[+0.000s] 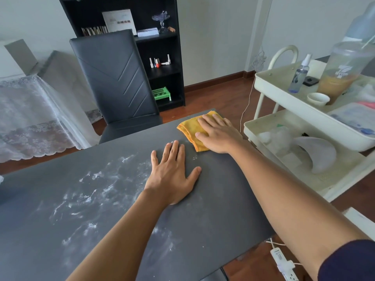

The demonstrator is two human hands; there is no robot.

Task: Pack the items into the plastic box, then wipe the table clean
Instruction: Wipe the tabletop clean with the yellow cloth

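Note:
A folded yellow cloth [189, 126] lies at the far right corner of the dark grey table [213, 220]. My right hand [219, 133] presses flat on the cloth, fingers spread, covering most of it. My left hand [172, 175] rests palm down on the bare table just left of the cloth, fingers apart and holding nothing. White powdery smears [91, 195] streak the table's left and middle parts. A plastic box [353, 118] with items inside sits on the cart's top tier at the right.
A cream two-tier cart [288, 98] stands right of the table with a spray bottle [299, 76], a drink cup [343, 72] and a small bowl [318, 98]. A black chair [115, 82] faces the far edge. A power strip [284, 264] lies on the floor.

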